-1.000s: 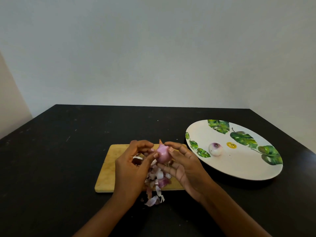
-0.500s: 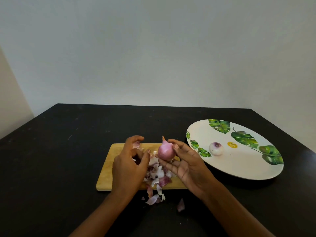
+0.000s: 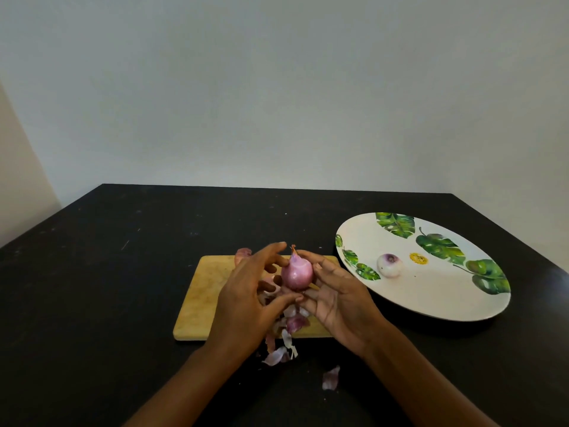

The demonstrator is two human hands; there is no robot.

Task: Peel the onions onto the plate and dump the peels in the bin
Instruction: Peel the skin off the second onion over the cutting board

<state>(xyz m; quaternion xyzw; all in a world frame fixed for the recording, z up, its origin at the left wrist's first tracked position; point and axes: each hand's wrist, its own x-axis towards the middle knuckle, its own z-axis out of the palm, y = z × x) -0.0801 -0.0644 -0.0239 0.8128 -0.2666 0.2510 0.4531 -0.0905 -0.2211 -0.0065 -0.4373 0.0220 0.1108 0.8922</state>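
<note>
A half-peeled pink onion [image 3: 297, 274] was held above the wooden cutting board [image 3: 201, 291], its pointed tip towards twelve o'clock. The right hand [image 3: 341, 306] gripped it from the three o'clock side, thumb curled against its upper flank and fingers cupped under its base. The left hand [image 3: 246, 303] came in from nine o'clock with its fingers spread and only lightly bent, holding nothing; the forefinger reached up beside the onion's tip and the thumb lay near its base, though motion blur made it impossible to tell whether either touched it. Under the hands a heap of peels [image 3: 291, 323] covered the board's six o'clock edge and spilled onto the black table [image 3: 123, 272]. One loose peel [image 3: 331, 378] lay apart from the heap at five o'clock. Another unpeeled onion [image 3: 243, 252] showed at the board's far edge, partly hidden behind the left hand. At three o'clock from the board sat a white plate [image 3: 431, 298] printed with green leaves, and on it, towards its nine o'clock rim, rested a peeled onion [image 3: 389, 265].
</note>
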